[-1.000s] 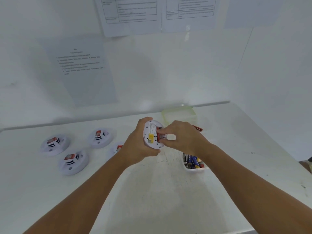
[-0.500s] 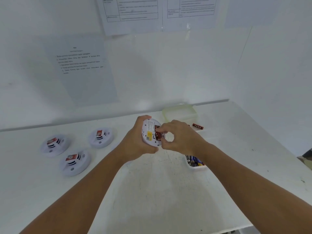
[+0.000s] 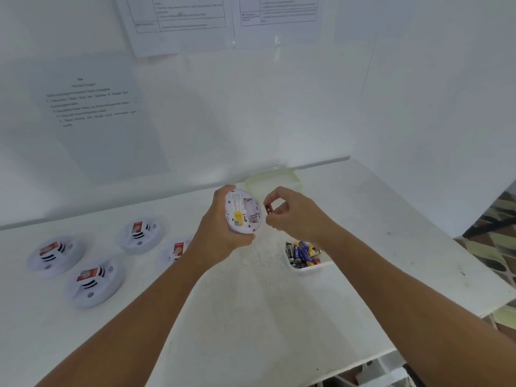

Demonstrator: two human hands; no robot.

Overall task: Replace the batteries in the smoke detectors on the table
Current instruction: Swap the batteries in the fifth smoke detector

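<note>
left hand (image 3: 223,233): grips the held detector (image 3: 243,212) upright by its rim, back side toward the camera, above the surface (image 3: 251,317), just left of the battery tray (image 3: 304,265).
right hand (image 3: 296,216): pinches a small red battery (image 3: 267,208) between thumb and fingertips, just right of the held detector, not touching it.
bay: looks bare, contacts showing; only partly readable at this angle.
risk 1: the pinch is on one small end, so the battery could slip, fall on the surface near the tray and roll off the near edge.
risk 2: if the red cell goes into the tray it mixes with the blue and dark cells; old and new get confused.
risk 3: a fresh cell seated the wrong way round; polarity marks in the bay are too small to read from here.
risk 4: left hand's hold is one-sided, so pushing a cell in could twist the detector out of it.
risk 5: clear lidded box (image 3: 275,181) sits just behind the held detector; a reach over it could knock it.
count, detectors: five. One held, four lying left of the tray, all showing a red label, faces up; the nearest one is partly hidden by the left forearm.
count, batteries: one in the right hand; several in the tray, exact number not readable.
count, trays: one. Clear boxes: one.
count, wall sheets: four visible behind the surface.
</note>
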